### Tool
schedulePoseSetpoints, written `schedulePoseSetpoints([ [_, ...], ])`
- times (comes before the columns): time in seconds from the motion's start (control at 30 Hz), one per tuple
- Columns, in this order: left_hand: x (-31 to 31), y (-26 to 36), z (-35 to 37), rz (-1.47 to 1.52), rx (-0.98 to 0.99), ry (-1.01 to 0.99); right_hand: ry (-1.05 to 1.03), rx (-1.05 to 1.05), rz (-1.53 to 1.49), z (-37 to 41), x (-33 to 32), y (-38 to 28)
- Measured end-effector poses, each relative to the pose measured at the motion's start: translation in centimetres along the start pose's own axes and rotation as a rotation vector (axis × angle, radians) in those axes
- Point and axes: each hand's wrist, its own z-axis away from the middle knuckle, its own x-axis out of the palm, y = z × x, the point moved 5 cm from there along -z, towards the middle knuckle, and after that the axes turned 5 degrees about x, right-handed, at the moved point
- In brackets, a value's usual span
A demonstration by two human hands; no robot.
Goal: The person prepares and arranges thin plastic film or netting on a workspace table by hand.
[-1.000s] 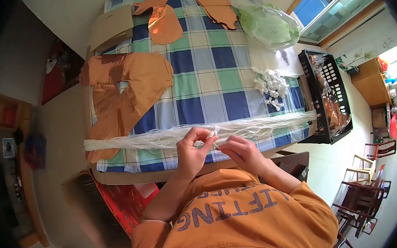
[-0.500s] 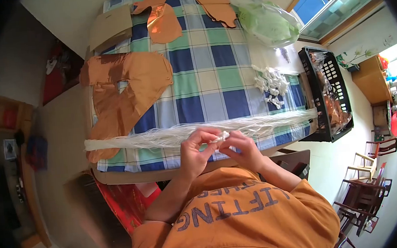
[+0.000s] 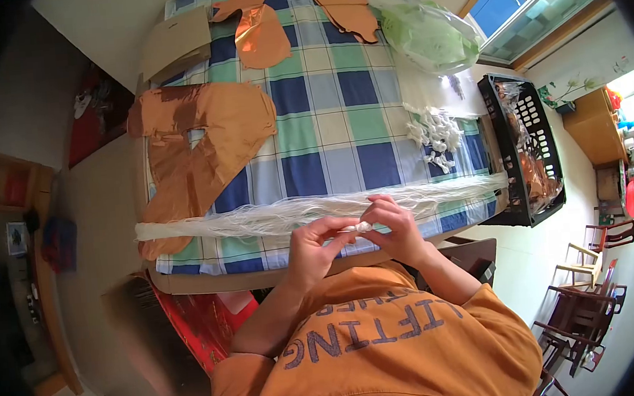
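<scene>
A small white knotted bundle (image 3: 365,227), like twisted cord or cloth, sits between my two hands just above the table's near edge. My left hand (image 3: 312,249) pinches its left end between thumb and fingers. From the other side, the thumb and fingers of my right hand (image 3: 398,230) close on its right end. Behind them, a long hank of white thread (image 3: 252,219) stretches across the checked cloth (image 3: 305,136). To the right lies a pile of similar small white pieces (image 3: 437,130).
Copper-coloured foil sheets (image 3: 211,135) lie at left, with more foil shapes (image 3: 261,35) farther back beside a cardboard piece (image 3: 177,44). A pale green plastic bag (image 3: 431,40) rests at back right. A black crate (image 3: 524,137) of bagged items stands at the right edge.
My right hand has turned and lifted slightly, its fingers now higher. The white bundle has moved slightly right and down and looks more stretched out between the hands. My left hand has barely moved.
</scene>
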Motion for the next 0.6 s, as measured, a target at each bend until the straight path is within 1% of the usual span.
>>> schedulePoseSetpoints([
  [0.03,-0.3,-0.4,-0.1,0.036,0.014,0.025,-0.034,0.004,0.036,0.3,0.3,0.0],
  [0.13,-1.5,-1.7,-0.7,-0.046,-0.009,0.13,-0.12,-0.117,0.183,0.5,0.3,-2.3],
  [0.17,-1.4,-0.9,-1.0,-0.166,0.01,0.122,-0.141,-0.144,0.213,0.4,0.0,-2.8],
  [0.27,-0.2,0.3,-1.1,-0.373,0.126,-0.016,-0.064,-0.16,0.194,-0.6,-1.7,-3.7],
  [0.37,-0.1,-1.4,-0.9,-0.027,-0.115,-0.005,0.128,0.02,-0.022,-1.2,-3.0,-2.5],
  [0.4,-0.2,-1.4,-0.9,0.051,-0.159,0.013,0.192,0.084,-0.1,-1.2,-3.2,-2.0],
  [0.47,-0.6,-1.5,-0.7,0.212,-0.248,0.052,0.071,0.149,-0.136,-1.2,-2.3,-1.6],
  [0.53,-0.8,-2.0,-0.8,0.321,-0.222,0.06,-0.05,0.216,-0.168,-0.9,-1.2,-1.2],
  [0.57,-0.9,-2.2,-0.9,0.376,-0.211,0.061,-0.035,0.24,-0.175,-0.3,-0.5,-0.6],
  [0.6,-0.9,-2.4,-1.1,0.364,-0.181,0.079,-0.026,0.229,-0.138,0.2,-0.1,-0.1],
])
